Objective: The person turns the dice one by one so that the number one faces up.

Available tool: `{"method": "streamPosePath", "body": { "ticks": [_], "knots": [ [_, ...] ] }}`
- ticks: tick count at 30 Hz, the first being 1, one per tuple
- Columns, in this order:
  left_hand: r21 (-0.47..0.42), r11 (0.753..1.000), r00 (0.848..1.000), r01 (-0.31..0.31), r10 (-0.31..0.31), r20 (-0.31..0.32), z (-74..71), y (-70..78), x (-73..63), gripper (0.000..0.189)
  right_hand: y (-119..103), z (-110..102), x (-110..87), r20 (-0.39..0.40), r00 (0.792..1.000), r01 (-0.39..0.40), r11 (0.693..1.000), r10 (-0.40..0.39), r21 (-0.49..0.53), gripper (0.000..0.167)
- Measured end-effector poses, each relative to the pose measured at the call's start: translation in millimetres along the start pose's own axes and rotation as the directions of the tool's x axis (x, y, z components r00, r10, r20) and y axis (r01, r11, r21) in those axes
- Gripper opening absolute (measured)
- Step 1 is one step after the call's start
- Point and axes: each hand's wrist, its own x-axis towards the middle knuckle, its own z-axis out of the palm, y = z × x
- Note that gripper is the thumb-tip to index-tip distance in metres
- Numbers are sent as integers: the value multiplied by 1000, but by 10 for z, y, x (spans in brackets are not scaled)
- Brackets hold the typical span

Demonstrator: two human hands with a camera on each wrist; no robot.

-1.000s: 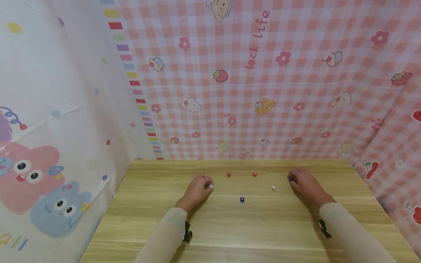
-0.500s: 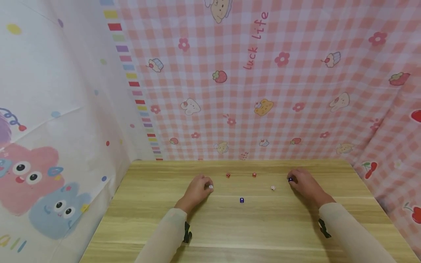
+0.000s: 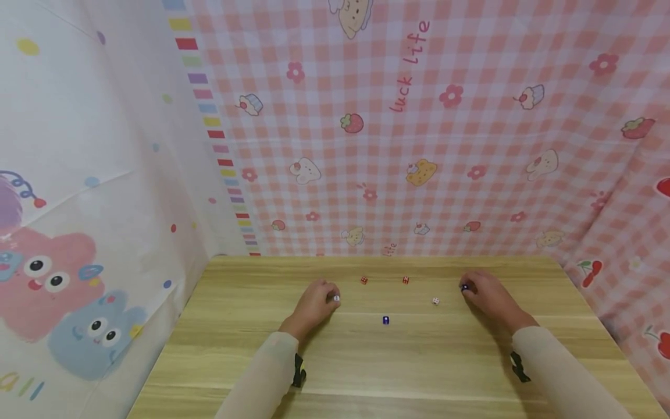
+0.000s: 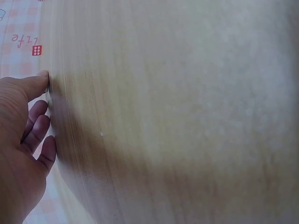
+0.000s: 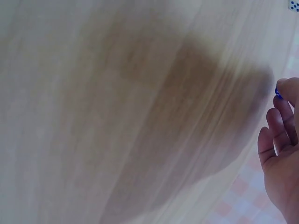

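My left hand [image 3: 314, 304] pinches a white die [image 3: 337, 298] between thumb and forefinger at the table's left middle. In the left wrist view that die is mostly hidden behind the thumb. Over on the right, my right hand [image 3: 491, 298] holds a dark blue die [image 3: 464, 287] at its fingertips; a sliver of its blue side shows in the right wrist view. Between the hands lie two red dice [image 3: 364, 280] towards the back, a second white die [image 3: 435, 301] nearer the right hand, and another blue die [image 3: 385, 320] closest to the front.
All the dice are on or just above a wood-grain table [image 3: 408, 372]. A pink checked cloth [image 3: 387, 145] hangs behind its back edge, with a white patterned cloth [image 3: 131, 192] at the left. Each wrist wears a dark strap.
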Motion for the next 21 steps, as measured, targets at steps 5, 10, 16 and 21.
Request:
{"method": "streamPosePath", "body": {
  "ticks": [5,10,16,21],
  "knots": [
    [0,1000,1000,3,-3,5,-8,7,-2,7,-37,-22,-14,-14,1000,16,1000,-16,10,9],
    [2,1000,1000,-4,4,1,-9,11,-3,8,-91,-31,-24,-9,1000,30,999,-30,18,9],
    [6,1000,1000,-9,9,-1,11,-5,4,8,-175,-28,-45,12,1000,23,1000,-24,14,10],
    [6,1000,1000,-3,3,0,11,-9,5,7,-269,-44,-74,5,999,41,999,-41,28,11]
  ]
}}
